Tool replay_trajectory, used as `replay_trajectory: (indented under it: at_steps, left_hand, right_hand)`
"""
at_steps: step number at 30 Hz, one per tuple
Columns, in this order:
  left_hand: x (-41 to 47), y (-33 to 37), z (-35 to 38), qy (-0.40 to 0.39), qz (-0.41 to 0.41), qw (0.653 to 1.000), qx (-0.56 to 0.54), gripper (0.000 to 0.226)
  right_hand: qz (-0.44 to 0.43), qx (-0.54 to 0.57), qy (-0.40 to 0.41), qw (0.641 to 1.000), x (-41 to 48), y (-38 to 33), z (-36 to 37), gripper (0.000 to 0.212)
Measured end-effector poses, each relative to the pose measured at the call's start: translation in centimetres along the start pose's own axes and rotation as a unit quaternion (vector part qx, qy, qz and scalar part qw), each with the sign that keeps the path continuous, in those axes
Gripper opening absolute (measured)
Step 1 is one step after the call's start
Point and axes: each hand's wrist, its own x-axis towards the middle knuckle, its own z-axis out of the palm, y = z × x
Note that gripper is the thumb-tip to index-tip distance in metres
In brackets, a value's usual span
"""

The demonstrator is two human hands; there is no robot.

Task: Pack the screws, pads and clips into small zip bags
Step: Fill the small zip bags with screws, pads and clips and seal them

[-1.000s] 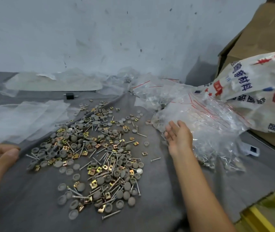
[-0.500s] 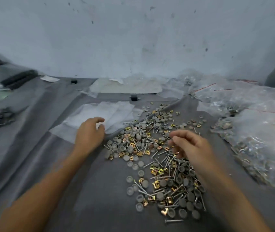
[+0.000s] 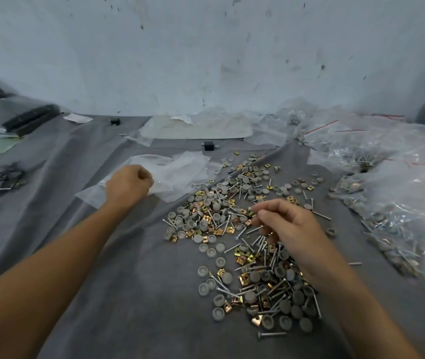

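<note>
Loads of shiny steel screws (image 3: 271, 334), round grey pads (image 3: 218, 314) and brassy square clips (image 3: 256, 320) are heaped on the cloth-covered table (image 3: 102, 307), left hand (image 3: 128, 185) pinching a floppy clear zip bag (image 3: 180, 172), right hand (image 3: 291, 224) half-curled over the pile, grip unclear.

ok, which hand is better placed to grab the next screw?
Right. The right hand hangs over the pile of screws, pads and clips; the left hand sits aside on the empty zip bags.
</note>
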Motion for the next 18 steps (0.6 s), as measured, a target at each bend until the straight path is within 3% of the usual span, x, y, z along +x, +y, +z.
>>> replay_trajectory:
  at_steps: [5,9,12,15,18]
  left_hand:
    - [0.1,-0.6,0.5,-0.063,-0.054,0.989,-0.12,0.026]
    - [-0.8,0.5,-0.6,0.006,0.019,0.997,-0.071,0.017]
    - [-3.3,3.0,-3.2,0.004,0.069,0.981,-0.181,0.016]
    - [-7.3,5.7,-6.3,-0.099,0.116,0.925,-0.348,0.015]
    - [-11.2,7.4,-8.7,-0.187,0.103,0.821,-0.529,0.012]
  right_hand:
    - [0.0,-0.001,-0.013,1.0,-0.1,-0.1,0.4,0.018]
    - [-0.001,-0.003,-0.017,1.0,-0.1,-0.1,0.3,0.018]
    - [0.004,0.002,-0.012,1.0,-0.1,-0.2,0.3,0.018]
    - [-0.006,0.02,-0.01,1.0,-0.3,-0.5,0.8,0.018]
    - [-0.005,0.052,-0.008,0.999,-0.5,-0.4,2.0,0.014]
